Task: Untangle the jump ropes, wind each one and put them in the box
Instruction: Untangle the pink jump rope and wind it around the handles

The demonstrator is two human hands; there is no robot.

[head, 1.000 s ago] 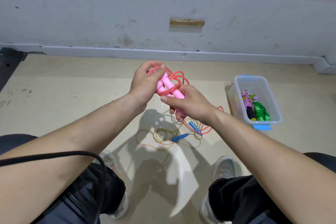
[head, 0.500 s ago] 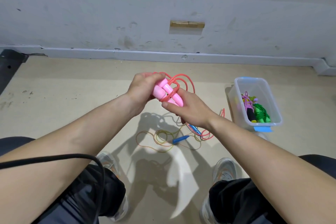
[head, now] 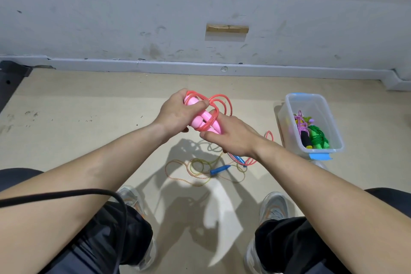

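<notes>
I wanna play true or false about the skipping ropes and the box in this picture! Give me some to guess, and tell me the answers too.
1. The left hand and the right hand both hold the pink jump rope. True.
2. The box is empty. False: a green rope and a purple rope lie in it.
3. A rope with blue handles lies on the floor. True.
4. The box stands on the person's left. False: it stands on the right.
5. All of the pink jump rope's cord is wound up. False: part of it hangs down to the floor below the right hand.
</notes>
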